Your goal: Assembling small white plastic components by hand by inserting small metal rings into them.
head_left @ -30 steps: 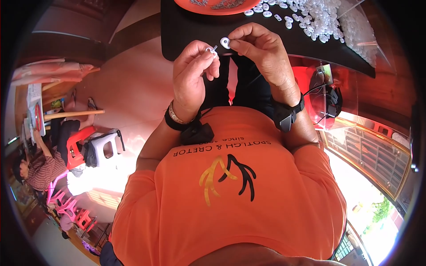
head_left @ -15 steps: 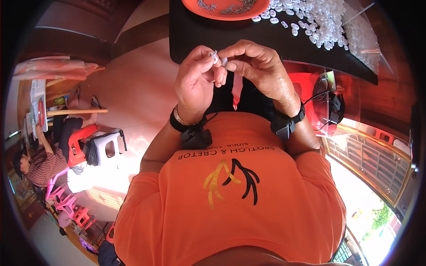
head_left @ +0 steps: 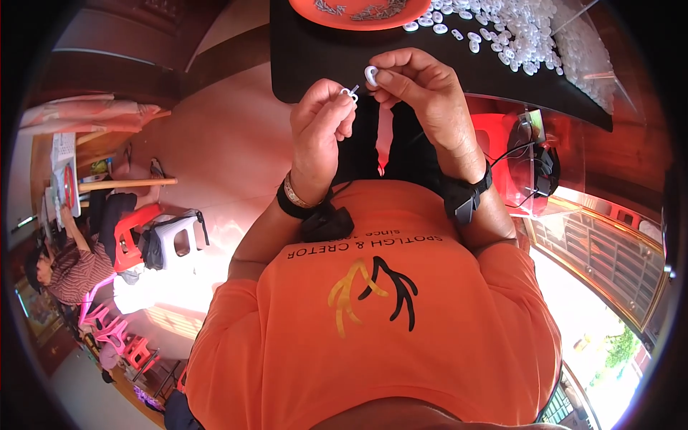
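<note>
My left hand (head_left: 319,129) pinches a small white plastic clip (head_left: 350,94) between thumb and index finger; a thin grey pin sticks up from it. To its right and slightly higher, my right hand (head_left: 430,89) grips a white oval plastic piece (head_left: 371,76) by its edge. The two pieces are apart, held in the air before the near edge of the black table (head_left: 315,68). Fingertips cover part of each piece.
An orange-red plate (head_left: 358,26) with small grey metal pins (head_left: 387,10) stands on the table. Right of it spreads a heap of white oval pieces (head_left: 516,43). A red stool (head_left: 491,136) is below the table's right side. A person (head_left: 72,269) sits at far left.
My right hand has moved up and away from my left, and the oval piece in it now shows more clearly. My left hand has shifted slightly, still pinching the clip.
</note>
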A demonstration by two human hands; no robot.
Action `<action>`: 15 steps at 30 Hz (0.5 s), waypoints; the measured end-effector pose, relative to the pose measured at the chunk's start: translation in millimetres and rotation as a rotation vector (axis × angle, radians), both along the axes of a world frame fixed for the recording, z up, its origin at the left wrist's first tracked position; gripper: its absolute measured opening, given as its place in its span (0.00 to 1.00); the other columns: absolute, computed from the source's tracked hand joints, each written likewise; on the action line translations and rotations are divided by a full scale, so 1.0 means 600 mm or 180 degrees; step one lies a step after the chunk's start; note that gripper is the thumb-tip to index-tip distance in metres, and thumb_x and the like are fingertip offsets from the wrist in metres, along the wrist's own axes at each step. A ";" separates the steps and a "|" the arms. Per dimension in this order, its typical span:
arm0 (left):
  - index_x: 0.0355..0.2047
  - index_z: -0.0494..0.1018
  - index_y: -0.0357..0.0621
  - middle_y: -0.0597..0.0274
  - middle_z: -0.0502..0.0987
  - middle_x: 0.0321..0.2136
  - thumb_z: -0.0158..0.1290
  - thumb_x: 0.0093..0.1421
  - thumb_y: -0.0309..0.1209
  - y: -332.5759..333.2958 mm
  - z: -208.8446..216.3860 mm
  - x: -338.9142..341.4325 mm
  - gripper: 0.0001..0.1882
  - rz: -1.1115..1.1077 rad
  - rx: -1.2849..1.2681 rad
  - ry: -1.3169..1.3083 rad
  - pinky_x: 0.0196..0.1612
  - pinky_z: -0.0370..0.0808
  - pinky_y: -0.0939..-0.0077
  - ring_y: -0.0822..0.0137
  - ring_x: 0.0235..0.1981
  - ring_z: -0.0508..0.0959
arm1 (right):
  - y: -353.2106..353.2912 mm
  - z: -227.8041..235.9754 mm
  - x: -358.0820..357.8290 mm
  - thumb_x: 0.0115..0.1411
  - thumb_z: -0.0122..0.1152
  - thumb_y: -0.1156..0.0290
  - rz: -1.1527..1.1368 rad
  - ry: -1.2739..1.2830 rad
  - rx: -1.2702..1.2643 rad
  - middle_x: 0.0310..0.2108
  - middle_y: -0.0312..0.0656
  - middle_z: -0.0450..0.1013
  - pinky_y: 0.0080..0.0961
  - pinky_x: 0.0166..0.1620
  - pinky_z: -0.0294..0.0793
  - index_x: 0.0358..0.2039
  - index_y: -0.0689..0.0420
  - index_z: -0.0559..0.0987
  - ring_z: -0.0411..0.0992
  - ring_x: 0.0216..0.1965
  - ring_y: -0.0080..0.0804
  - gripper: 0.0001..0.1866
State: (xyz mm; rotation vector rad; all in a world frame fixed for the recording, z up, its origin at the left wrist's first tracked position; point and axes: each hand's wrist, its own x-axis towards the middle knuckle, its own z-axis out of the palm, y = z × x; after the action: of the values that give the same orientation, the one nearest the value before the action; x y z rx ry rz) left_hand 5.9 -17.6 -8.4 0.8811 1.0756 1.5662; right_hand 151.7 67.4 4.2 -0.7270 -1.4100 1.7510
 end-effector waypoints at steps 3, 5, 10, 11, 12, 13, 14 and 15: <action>0.24 0.65 0.41 0.70 0.64 0.16 0.47 0.60 0.29 0.001 -0.002 -0.001 0.08 0.0053 -0.0120 0.0028 0.20 0.55 0.87 0.82 0.17 0.60 | 0.000 -0.003 0.001 0.60 0.57 0.75 0.0010 -0.0046 -0.0040 0.31 0.38 0.76 0.16 0.35 0.73 0.40 0.63 0.77 0.74 0.31 0.20 0.09; 0.24 0.65 0.40 0.71 0.63 0.16 0.47 0.59 0.28 0.003 -0.001 0.002 0.08 0.0079 -0.0101 -0.0024 0.20 0.55 0.86 0.82 0.17 0.60 | -0.002 -0.004 0.001 0.60 0.57 0.75 0.0025 -0.0096 -0.0041 0.31 0.38 0.77 0.16 0.35 0.73 0.42 0.62 0.76 0.74 0.31 0.20 0.09; 0.24 0.65 0.39 0.71 0.63 0.16 0.47 0.59 0.27 0.005 -0.005 0.000 0.08 0.0010 -0.0071 -0.0011 0.20 0.55 0.86 0.81 0.17 0.60 | -0.009 -0.001 -0.002 0.59 0.59 0.74 -0.0077 -0.0185 0.0177 0.29 0.35 0.76 0.15 0.34 0.73 0.38 0.62 0.78 0.72 0.29 0.17 0.08; 0.24 0.66 0.39 0.71 0.63 0.16 0.47 0.59 0.27 0.005 -0.005 0.000 0.08 -0.0018 -0.0069 0.0037 0.21 0.55 0.86 0.81 0.17 0.59 | -0.008 0.000 -0.001 0.59 0.59 0.74 -0.0076 -0.0186 0.0171 0.29 0.35 0.76 0.15 0.34 0.73 0.38 0.62 0.78 0.72 0.29 0.17 0.08; 0.24 0.66 0.39 0.71 0.63 0.16 0.47 0.59 0.27 0.005 -0.006 0.000 0.08 -0.0017 -0.0075 0.0036 0.21 0.55 0.86 0.81 0.17 0.59 | -0.008 0.000 -0.001 0.59 0.59 0.74 -0.0082 -0.0198 0.0184 0.29 0.35 0.76 0.15 0.34 0.72 0.38 0.62 0.78 0.72 0.29 0.17 0.08; 0.24 0.66 0.39 0.71 0.63 0.16 0.47 0.59 0.27 0.006 -0.006 0.001 0.08 -0.0019 -0.0085 0.0019 0.21 0.55 0.85 0.81 0.17 0.59 | -0.008 0.000 -0.001 0.59 0.59 0.74 -0.0088 -0.0209 0.0199 0.29 0.34 0.76 0.14 0.34 0.72 0.38 0.62 0.78 0.71 0.29 0.17 0.08; 0.24 0.66 0.39 0.71 0.63 0.16 0.47 0.59 0.27 0.006 -0.006 0.001 0.08 -0.0020 -0.0094 0.0003 0.21 0.56 0.85 0.81 0.17 0.59 | -0.008 0.000 -0.001 0.59 0.59 0.74 -0.0086 -0.0210 0.0194 0.29 0.34 0.76 0.14 0.34 0.72 0.38 0.62 0.78 0.71 0.29 0.17 0.08; 0.24 0.66 0.39 0.71 0.63 0.16 0.47 0.59 0.27 0.006 -0.006 0.001 0.08 -0.0022 -0.0098 0.0002 0.21 0.56 0.85 0.81 0.17 0.59 | -0.008 0.000 -0.001 0.59 0.59 0.74 -0.0095 -0.0211 0.0225 0.29 0.34 0.76 0.14 0.34 0.72 0.38 0.62 0.78 0.71 0.29 0.16 0.08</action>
State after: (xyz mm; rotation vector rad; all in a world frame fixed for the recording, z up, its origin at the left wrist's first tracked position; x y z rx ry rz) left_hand 6.4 -13.8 -11.8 0.8636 1.0935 1.5399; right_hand 151.2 62.6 3.9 -0.7701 -1.4904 1.6592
